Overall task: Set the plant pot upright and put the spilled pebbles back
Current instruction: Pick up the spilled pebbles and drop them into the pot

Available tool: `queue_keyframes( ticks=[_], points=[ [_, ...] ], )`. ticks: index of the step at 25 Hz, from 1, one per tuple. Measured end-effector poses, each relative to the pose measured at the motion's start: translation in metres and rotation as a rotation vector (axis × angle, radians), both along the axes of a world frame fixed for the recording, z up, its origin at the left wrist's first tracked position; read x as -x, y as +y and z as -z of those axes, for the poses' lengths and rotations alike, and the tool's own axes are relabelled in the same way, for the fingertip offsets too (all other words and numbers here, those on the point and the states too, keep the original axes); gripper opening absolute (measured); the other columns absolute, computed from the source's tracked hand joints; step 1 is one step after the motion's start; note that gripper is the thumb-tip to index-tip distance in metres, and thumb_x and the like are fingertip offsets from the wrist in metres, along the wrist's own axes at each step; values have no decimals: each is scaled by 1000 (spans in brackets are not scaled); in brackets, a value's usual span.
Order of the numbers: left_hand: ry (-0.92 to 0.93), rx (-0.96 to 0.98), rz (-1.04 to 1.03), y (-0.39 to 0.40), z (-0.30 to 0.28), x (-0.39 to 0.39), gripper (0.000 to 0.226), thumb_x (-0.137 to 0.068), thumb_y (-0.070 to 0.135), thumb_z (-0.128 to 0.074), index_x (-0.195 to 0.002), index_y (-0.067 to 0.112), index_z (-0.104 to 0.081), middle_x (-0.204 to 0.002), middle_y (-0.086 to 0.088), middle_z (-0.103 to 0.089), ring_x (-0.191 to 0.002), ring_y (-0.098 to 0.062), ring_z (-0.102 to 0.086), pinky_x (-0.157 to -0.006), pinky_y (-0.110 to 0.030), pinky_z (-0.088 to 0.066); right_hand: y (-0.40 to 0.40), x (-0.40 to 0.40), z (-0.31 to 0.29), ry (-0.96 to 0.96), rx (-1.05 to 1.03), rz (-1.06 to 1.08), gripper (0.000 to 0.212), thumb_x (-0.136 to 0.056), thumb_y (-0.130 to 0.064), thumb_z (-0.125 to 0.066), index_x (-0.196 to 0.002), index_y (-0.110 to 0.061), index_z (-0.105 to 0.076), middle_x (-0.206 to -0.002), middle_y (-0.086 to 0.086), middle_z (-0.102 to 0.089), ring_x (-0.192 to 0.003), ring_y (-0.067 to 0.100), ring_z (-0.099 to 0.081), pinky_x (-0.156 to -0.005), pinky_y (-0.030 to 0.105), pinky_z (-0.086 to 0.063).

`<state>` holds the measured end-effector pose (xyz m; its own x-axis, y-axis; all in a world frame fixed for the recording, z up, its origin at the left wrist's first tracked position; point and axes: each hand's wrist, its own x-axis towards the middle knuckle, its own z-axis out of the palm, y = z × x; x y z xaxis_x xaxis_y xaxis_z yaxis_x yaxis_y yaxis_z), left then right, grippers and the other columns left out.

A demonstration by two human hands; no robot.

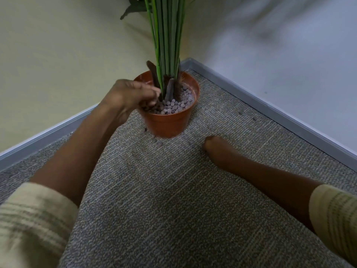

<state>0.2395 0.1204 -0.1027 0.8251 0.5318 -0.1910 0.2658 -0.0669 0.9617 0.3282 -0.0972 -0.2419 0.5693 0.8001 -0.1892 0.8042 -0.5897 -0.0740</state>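
An orange-brown plant pot (168,122) stands upright on the carpet in the room corner, with tall green stems (167,35) rising from it. Grey pebbles (173,106) fill its top. My left hand (131,95) hovers over the pot's left rim, fingers bunched and pointing down at the pebbles; what it holds is hidden. My right hand (214,146) rests on the carpet to the right of the pot, fingers curled under and blurred. A few loose pebbles (157,142) lie on the carpet by the pot's base, and others (247,116) near the right skirting.
Grey woven carpet (173,200) covers the floor. A yellow wall (58,55) on the left and a white wall (289,55) on the right meet behind the pot, each edged with a grey skirting board (270,107).
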Motion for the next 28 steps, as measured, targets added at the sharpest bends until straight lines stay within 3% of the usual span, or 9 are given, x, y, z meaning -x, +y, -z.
queue_keyframes(
  ticks=[5,8,11,14,17,20,23,25,28],
  points=[
    [-65,-219,-77,5,22,-15,23,-83,20,-69,-99,6,-72,-101,-14,-71,-86,-20,-66,-79,-33,-58,10,-5,-18,85,-265,89,14,-82,-12,-58,-87,-13,-72,-98,8,-66,-88,23,-62,-77,33,-52],
    [-286,-266,-408,25,50,-3,30,-88,33,-59,-93,8,-72,-83,-5,-71,-66,-10,-68,-63,-32,-58,16,-14,-29,213,-447,177,16,-75,-2,-62,-78,-14,-73,-88,8,-65,-71,14,-56,-65,22,-45],
    [-180,-290,-637,42,93,15,30,-94,27,-47,-94,6,-69,-75,-6,-66,-50,-4,-57,-61,-35,-53,23,-23,-26,328,-493,245,19,-77,4,-59,-84,-4,-75,-89,13,-74,-74,16,-66,-70,20,-51],
    [255,-549,-262,49,138,24,29,-95,12,-46,-117,3,-62,-114,-22,-66,-92,-28,-66,-91,-42,-51,41,-28,-9,355,-435,327,19,-80,3,-60,-93,-1,-73,-98,15,-74,-90,24,-69,-87,28,-53],
    [397,-638,132,47,154,22,47,-90,7,-50,-137,6,-46,-142,-17,-48,-126,-32,-49,-108,-36,-37,59,-26,11,408,-364,369,13,-79,-4,-66,-91,-1,-72,-99,15,-73,-96,27,-67,-96,31,-48],
    [385,-681,292,43,156,12,58,-88,22,-58,-142,10,-38,-146,-13,-45,-129,-30,-47,-109,-37,-37,65,-27,21,470,-431,445,6,-79,-3,-67,-81,0,-71,-91,20,-72,-81,24,-71,-80,32,-56],
    [279,-649,139,35,162,16,44,-87,29,-60,-127,12,-54,-129,-10,-61,-113,-27,-60,-93,-30,-45,67,-33,26,602,-586,604,15,-76,4,-69,-66,-7,-65,-81,20,-71,-43,5,-63,-49,21,-56],
    [204,-701,95,26,170,26,35,-87,37,-60,-113,14,-64,-118,-5,-65,-103,-21,-63,-87,-24,-48,71,-33,29,626,-631,652,7,-75,2,-72,-74,-2,-67,-84,21,-71,-59,19,-69,-60,32,-60],
    [212,-817,114,11,181,34,57,-78,60,-61,-114,16,-63,-121,0,-60,-109,-17,-55,-97,-32,-46,78,-29,28,541,-615,627,21,-67,-7,-81,-80,2,-67,-85,22,-71,-79,32,-69,-76,41,-58]
  ],
)
